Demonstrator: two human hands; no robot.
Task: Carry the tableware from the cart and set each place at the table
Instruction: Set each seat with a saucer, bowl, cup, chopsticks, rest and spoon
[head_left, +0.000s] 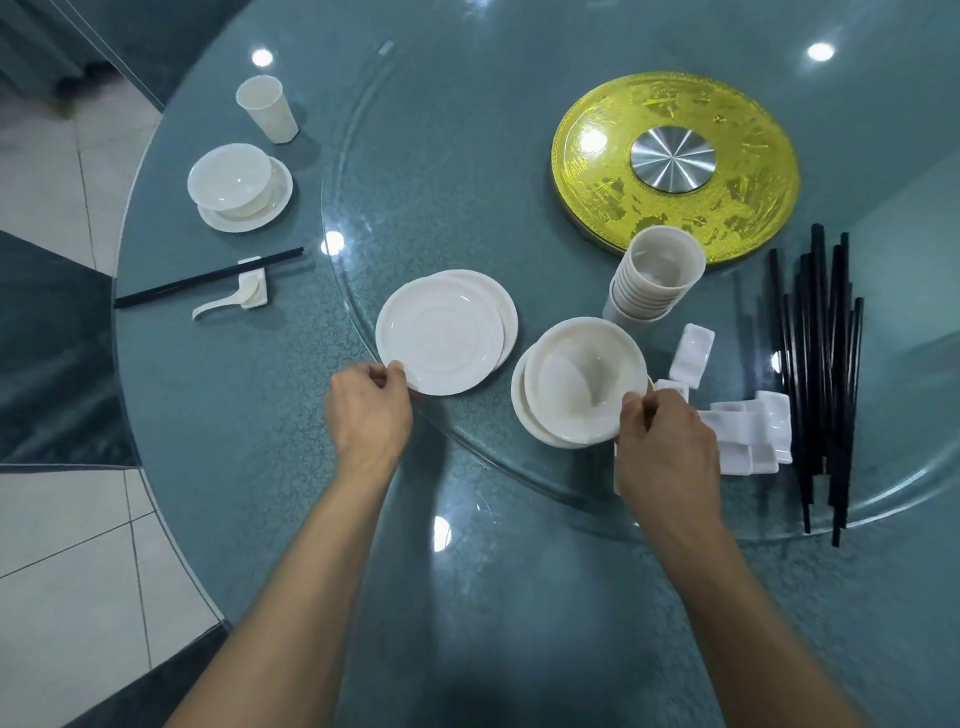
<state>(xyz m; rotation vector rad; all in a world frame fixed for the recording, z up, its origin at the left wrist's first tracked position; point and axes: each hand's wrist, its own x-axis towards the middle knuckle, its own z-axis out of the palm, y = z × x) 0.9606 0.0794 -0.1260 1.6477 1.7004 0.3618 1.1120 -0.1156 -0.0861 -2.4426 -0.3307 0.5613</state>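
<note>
- White top plate (441, 332) of a short stack: the left hand (371, 410) pinches its near rim, fingers curled at the edge.
- The right hand (667, 452) pinches the near rim of the top bowl (582, 379), which sits nested in a second bowl.
- Both stacks rest on the glass turntable (441, 182), just beyond each grip. The bare table (234, 415) lies on the wrist side of both grips.
- Step in hand, as judged from here: separate one plate and one bowl for the next place.
- Raise each rim only enough to free it from the piece beneath, and check that a single piece comes away.
- Keep both pieces level. The bowl is held by one edge and is likely to tip.
- Chopstick rests (748, 441) lie just right of the right grip, and stacked cups (657, 275) stand beyond it. Draw the bowl straight back to avoid sweeping them.
- Well left of and beyond the left grip, a finished setting (228, 179) shows the pattern to copy.
</note>
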